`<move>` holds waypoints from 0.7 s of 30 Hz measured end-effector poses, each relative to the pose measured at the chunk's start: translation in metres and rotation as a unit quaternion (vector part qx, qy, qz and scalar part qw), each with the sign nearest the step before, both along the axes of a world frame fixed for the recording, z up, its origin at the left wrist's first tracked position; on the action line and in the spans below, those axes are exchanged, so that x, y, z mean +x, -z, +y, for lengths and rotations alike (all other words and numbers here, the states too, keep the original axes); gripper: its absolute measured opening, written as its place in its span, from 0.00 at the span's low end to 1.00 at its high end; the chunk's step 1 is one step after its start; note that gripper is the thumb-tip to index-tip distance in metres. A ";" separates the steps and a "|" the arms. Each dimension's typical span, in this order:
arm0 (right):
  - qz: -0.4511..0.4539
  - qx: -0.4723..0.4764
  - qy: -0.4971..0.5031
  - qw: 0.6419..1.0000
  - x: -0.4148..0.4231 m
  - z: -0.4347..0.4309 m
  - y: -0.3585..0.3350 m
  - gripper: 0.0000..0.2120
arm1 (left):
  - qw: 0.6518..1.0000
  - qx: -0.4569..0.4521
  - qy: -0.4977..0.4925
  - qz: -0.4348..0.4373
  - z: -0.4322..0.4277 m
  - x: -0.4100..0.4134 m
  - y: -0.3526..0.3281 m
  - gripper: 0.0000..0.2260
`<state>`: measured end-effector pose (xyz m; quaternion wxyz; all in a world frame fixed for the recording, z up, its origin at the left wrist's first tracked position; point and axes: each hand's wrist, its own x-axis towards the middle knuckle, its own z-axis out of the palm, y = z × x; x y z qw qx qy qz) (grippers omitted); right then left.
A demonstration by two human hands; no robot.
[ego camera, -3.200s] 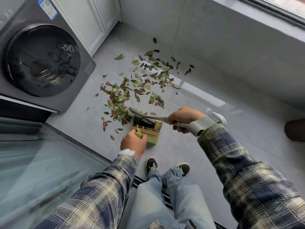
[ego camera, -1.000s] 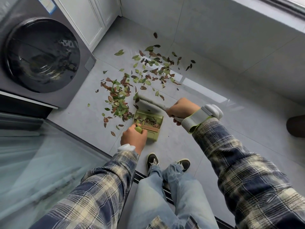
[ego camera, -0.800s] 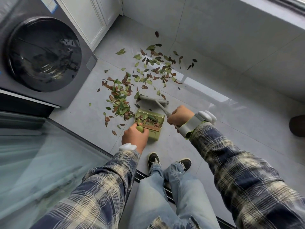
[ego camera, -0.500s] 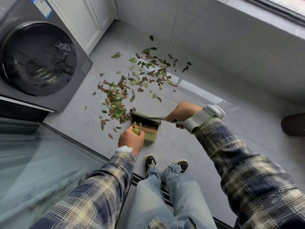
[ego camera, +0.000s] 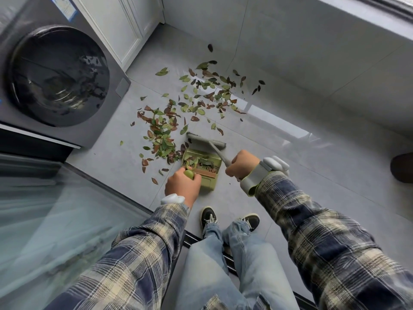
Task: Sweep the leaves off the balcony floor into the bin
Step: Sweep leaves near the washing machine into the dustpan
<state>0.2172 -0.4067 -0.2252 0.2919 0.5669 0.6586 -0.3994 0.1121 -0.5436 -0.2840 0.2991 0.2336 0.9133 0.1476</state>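
Leaves (ego camera: 163, 135) scattered on the floor (ego camera: 290, 153), some inside the green dustpan (ego camera: 209, 183) at centre
Left grip (ego camera: 182, 182) clenched on dustpan handle; right grip (ego camera: 242, 164) grasping grey brush (ego camera: 205, 143), head at the pan's mouth

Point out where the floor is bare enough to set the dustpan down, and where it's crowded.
Bare floor lies right of the brush and right hand, up to the wall, and between the dustpan and the shoes. Crowded: leaves litter it ahead of the dustpan, from near the washing machine to the wall.
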 end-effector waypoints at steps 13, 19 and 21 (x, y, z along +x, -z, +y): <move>0.011 0.001 -0.001 1.000 0.025 0.023 -0.059 0.08 | 1.000 -0.001 0.001 -0.017 -0.004 0.001 -0.005 0.06; 0.030 -0.023 0.061 0.997 0.043 0.024 -0.072 0.09 | 0.999 -0.006 -0.004 -0.036 -0.003 0.004 -0.014 0.06; 0.022 -0.037 0.057 0.997 0.049 0.029 -0.073 0.09 | 0.999 -0.006 -0.009 -0.038 0.001 0.006 -0.016 0.07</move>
